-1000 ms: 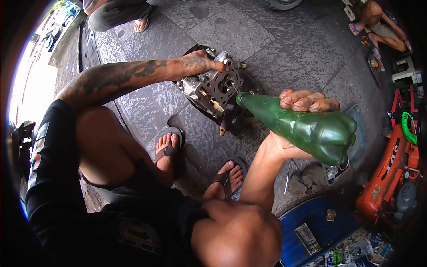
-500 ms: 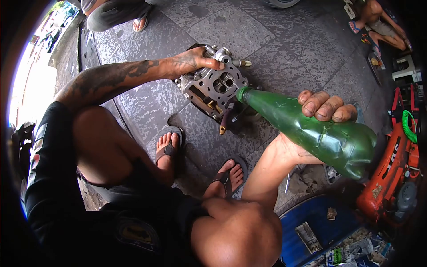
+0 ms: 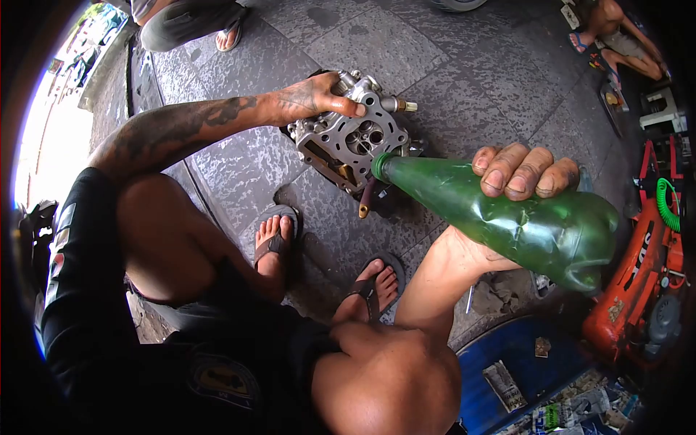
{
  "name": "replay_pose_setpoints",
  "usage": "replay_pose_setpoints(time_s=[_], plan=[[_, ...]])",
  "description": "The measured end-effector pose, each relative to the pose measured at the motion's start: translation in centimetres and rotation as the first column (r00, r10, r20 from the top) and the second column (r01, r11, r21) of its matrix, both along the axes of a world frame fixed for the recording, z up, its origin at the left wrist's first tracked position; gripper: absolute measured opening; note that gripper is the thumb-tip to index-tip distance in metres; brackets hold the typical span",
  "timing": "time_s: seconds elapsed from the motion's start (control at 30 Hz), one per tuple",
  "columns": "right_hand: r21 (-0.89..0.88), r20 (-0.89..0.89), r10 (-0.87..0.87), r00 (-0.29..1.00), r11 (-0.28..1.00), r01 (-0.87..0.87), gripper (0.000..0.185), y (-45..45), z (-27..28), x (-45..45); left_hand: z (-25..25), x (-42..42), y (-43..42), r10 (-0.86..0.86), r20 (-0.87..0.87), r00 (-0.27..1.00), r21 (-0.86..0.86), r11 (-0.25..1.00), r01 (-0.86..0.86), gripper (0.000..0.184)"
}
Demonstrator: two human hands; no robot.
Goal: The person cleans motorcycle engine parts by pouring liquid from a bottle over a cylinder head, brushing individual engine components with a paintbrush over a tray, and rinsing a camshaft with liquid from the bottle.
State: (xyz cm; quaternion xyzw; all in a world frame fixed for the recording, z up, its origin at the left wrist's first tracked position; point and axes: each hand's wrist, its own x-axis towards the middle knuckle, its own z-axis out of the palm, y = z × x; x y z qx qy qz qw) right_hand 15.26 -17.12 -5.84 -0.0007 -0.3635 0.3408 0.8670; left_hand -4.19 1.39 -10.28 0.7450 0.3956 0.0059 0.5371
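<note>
A metal engine part [image 3: 391, 135] with a flat gasket-like face and round valve openings is held up over the tiled floor. My left hand [image 3: 312, 100] grips its upper left edge, thumb lying on the face and fingers hidden behind. In my right hand [image 3: 518, 174] is a green plastic bottle [image 3: 435, 185], its wide base to the right. The open bottle neck lies over the lower right edge of the face, just below the round openings. Whether liquid is coming out cannot be made out.
Two other people, a crouching person [image 3: 192, 25] and a seated person [image 3: 623, 43], are near the upper corners. On the right stands a red compressor [image 3: 631, 279] with a green coiled hose [image 3: 667, 206]. A blue board [image 3: 500, 348] and newspapers [image 3: 580, 409] lie at the lower right.
The bottle has shifted right and slightly down overall, while its neck has swung left over the metal face. The engine part has turned so its face shows more fully.
</note>
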Motion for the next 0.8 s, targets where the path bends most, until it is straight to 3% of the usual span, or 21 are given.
replay_pose_setpoints(time_s=[0.23, 0.4, 0.5, 0.63, 0.73, 0.8], plan=[[-0.027, -0.026, 0.031, 0.999, 0.999, -0.031, 0.048, 0.0, 0.1, -0.4, 0.4, 0.4, -0.3, -0.042, 0.036, 0.998, -0.021, 0.999, 0.043, 0.080], [-0.043, -0.007, -0.001, 1.000, 0.999, 0.001, 0.051, 0.0, 0.2, -0.6, 0.2, 0.4, -0.3, -0.075, 0.020, 0.997, 0.063, 0.995, 0.074, 0.081], [-0.069, 0.145, 0.126, 0.981, 0.991, -0.117, 0.047, -0.4, 0.2, 0.2, 0.2, 0.5, -0.5, -0.079, 0.020, 0.997, 0.077, 0.994, 0.077, 0.081], [-0.048, 0.164, 0.155, 0.974, 0.988, -0.149, 0.048, -0.4, 0.4, 0.3, 0.4, 0.5, -0.6, -0.094, -0.017, 0.995, 0.094, 0.991, 0.095, 0.079], [-0.052, 0.172, 0.158, 0.972, 0.987, -0.151, 0.047, -0.5, 0.5, 0.3, 0.3, 0.4, -0.6, -0.080, -0.006, 0.997, 0.082, 0.993, 0.080, 0.077], [-0.059, 0.182, 0.163, 0.970, 0.986, -0.155, 0.047, -0.6, 0.4, 0.4, 0.9, 0.3, -0.8, -0.017, -0.026, 1.000, -0.021, 1.000, 0.016, 0.078]])
